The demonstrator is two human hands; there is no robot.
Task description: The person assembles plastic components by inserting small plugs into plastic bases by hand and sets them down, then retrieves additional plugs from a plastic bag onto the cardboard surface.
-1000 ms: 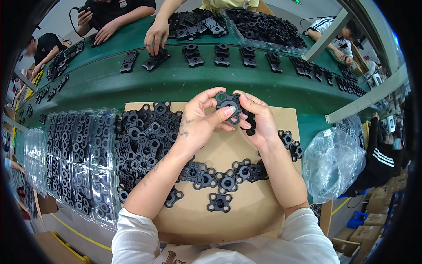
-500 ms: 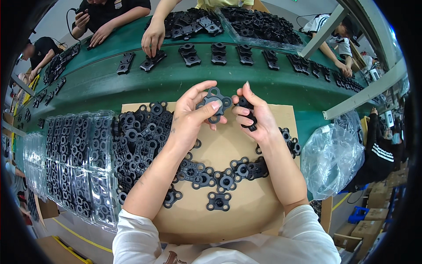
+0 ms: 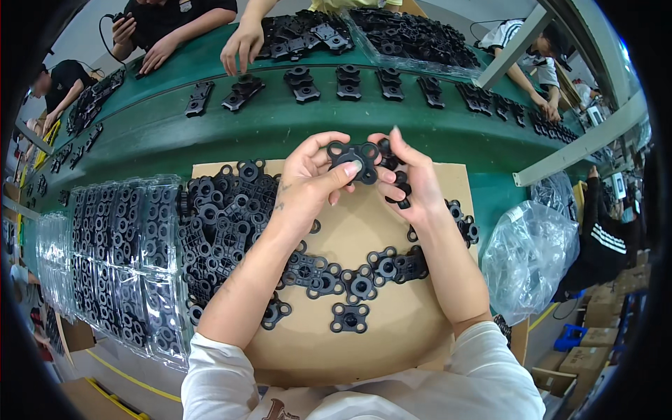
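Above the cardboard sheet [image 3: 378,210], my left hand [image 3: 309,173] pinches a black plastic four-ring part [image 3: 343,155], thumb across its middle. My right hand [image 3: 421,183] is closed around several small black round pieces [image 3: 400,201], partly hidden by its fingers. The right fingertips are at the right edge of the four-ring part; whether they press on it I cannot tell. Below my hands, a row of similar black parts [image 3: 359,285] curves across the cardboard. One single part [image 3: 348,318] lies nearer to me. Beside my left forearm is a heap of the same parts [image 3: 227,210].
Clear plastic trays [image 3: 129,266] full of black parts stand at the left. A crumpled clear bag [image 3: 528,255] lies at the right. Across the green conveyor belt [image 3: 266,133] runs a spaced row of black assemblies [image 3: 348,85]. Co-workers' hands [image 3: 243,45] are along its far side.
My left hand has turned the four-ring part and brought it right, up to my right fingertips. Across the belt, a co-worker's hand has lifted off a black assembly.
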